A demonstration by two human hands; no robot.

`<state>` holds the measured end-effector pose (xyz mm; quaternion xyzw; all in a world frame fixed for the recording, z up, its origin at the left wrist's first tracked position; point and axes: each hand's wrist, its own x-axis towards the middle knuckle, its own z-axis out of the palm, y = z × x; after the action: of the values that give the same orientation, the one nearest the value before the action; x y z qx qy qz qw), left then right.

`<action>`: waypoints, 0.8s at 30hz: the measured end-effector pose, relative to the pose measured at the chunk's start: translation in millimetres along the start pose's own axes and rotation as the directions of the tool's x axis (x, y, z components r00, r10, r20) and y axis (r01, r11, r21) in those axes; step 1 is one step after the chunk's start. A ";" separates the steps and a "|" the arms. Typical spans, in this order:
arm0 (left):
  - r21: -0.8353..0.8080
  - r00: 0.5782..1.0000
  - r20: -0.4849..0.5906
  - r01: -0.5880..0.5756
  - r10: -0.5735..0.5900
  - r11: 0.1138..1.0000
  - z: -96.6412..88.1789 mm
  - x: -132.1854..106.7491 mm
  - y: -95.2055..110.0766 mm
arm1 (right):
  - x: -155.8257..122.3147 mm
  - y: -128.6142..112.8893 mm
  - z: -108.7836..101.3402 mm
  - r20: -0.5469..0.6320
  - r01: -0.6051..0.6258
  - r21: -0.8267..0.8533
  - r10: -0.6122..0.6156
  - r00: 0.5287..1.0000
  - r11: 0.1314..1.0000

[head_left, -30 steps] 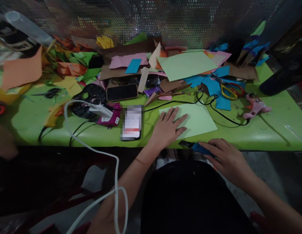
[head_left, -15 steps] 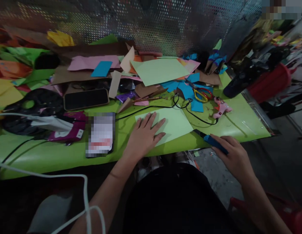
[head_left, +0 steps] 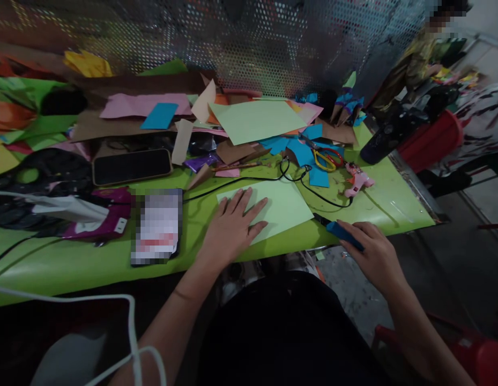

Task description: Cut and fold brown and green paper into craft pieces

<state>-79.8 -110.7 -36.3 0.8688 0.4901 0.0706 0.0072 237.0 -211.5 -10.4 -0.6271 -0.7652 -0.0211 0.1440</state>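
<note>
Head cam: left hand [head_left: 231, 228] lies flat on a pale green sheet [head_left: 287, 206], fingers spread open, pinning it near the front edge of the lime worktop [head_left: 377, 212]. Right hand [head_left: 373, 256] sits at that edge just right of the sheet, fingers curled round a blue cutter [head_left: 342, 232]. Behind the sheet there's a pink glue gun [head_left: 358, 180], scissors [head_left: 328, 158] and a pile of paper scraps.

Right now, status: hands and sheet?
Left hand flat on pale green sheet. Right hand grips blue cutter at table edge. Black cable beyond sheet.
</note>
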 end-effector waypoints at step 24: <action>-0.008 1.000 0.001 0.018 -0.018 1.000 1.4 -3.1 3.4 | 22.1 -81.2 22.5 0.095 0.269 0.176 -0.288 0.953 0.947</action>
<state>-78.3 -115.0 -37.8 0.8643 0.4977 0.0721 0.0116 150.4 -202.9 -14.4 -0.4990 -0.8526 0.0580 0.1437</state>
